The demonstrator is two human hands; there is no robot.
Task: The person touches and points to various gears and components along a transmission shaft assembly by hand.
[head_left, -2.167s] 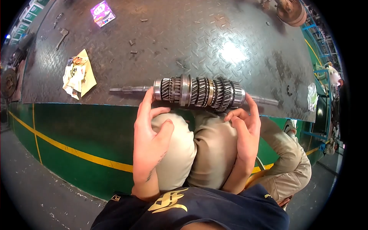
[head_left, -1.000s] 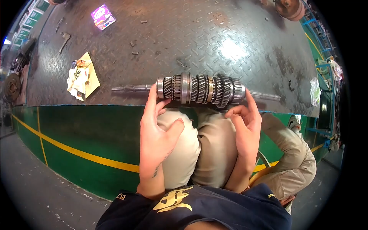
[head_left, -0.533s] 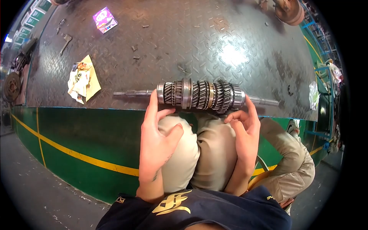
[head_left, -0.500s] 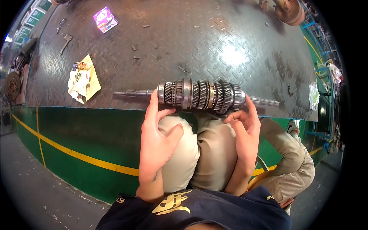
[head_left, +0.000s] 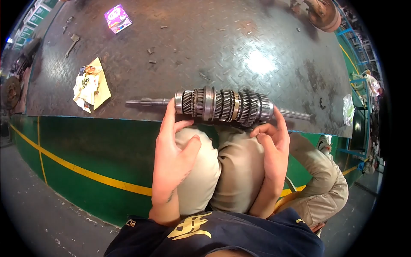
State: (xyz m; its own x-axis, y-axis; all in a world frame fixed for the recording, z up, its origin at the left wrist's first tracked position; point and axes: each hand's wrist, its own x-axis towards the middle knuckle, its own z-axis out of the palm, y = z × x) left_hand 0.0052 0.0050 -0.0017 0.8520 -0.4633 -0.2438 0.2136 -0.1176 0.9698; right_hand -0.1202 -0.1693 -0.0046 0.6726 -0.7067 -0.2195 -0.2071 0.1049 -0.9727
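Observation:
A metal gear shaft lies across the front edge of the dark steel table, its thin splined ends pointing left and right. My left hand has its index fingertip against the left end of the gear stack, with the thumb apart from the fingers. At the right end of the stack, the index finger of my right hand touches the last gear, while its other fingers are bent below the shaft. Neither hand is wrapped round the shaft.
On the table are a crumpled paper packet, a purple box, a metal tool and small metal bits. A rusty round part is at the back right, a plastic wrapper at the right edge. Another person's leg is at the right.
The view has shifted slightly, so the table and its objects appear a little further left and up. Both hands keep nearly the same places at the gear stack's ends.

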